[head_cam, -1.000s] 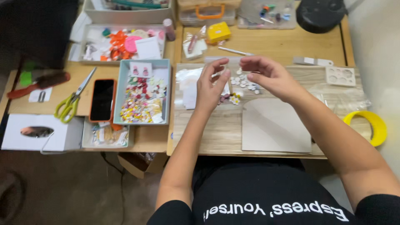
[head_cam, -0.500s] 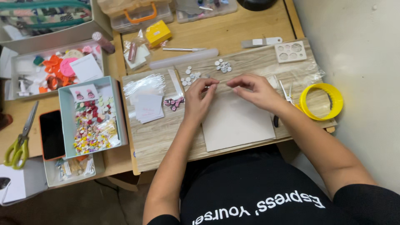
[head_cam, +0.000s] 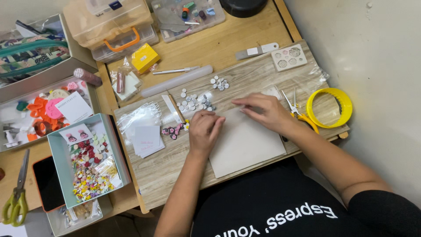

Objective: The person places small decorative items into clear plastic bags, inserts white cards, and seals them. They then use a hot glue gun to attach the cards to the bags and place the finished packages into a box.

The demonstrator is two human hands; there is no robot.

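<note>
My left hand [head_cam: 205, 129] rests knuckles-up on the wooden board [head_cam: 175, 180], its fingers curled at the left edge of a plain grey sheet [head_cam: 250, 147]. What lies under those fingers is hidden. My right hand [head_cam: 264, 112] lies flat on the sheet's top edge, fingers stretched out to the left. Small white round pieces [head_cam: 193, 103] are scattered just beyond both hands, with a second cluster [head_cam: 219, 82] farther back. A few tiny pink flower pieces [head_cam: 172, 131] sit to the left of my left hand.
White cards in a clear bag [head_cam: 147, 140] lie left of the flowers. A teal tray of small colourful pieces [head_cam: 57, 145], a phone [head_cam: 47, 182] and green scissors [head_cam: 15, 199] are at far left. A yellow ring [head_cam: 329, 107], yellow-handled snips [head_cam: 298, 109], a white mould [head_cam: 289, 57] and a clear rod [head_cam: 177, 81] lie right and behind.
Both hands have come down from holding something small between them to rest on the sheet. The view has swung right, so the trays now sit farther left.
</note>
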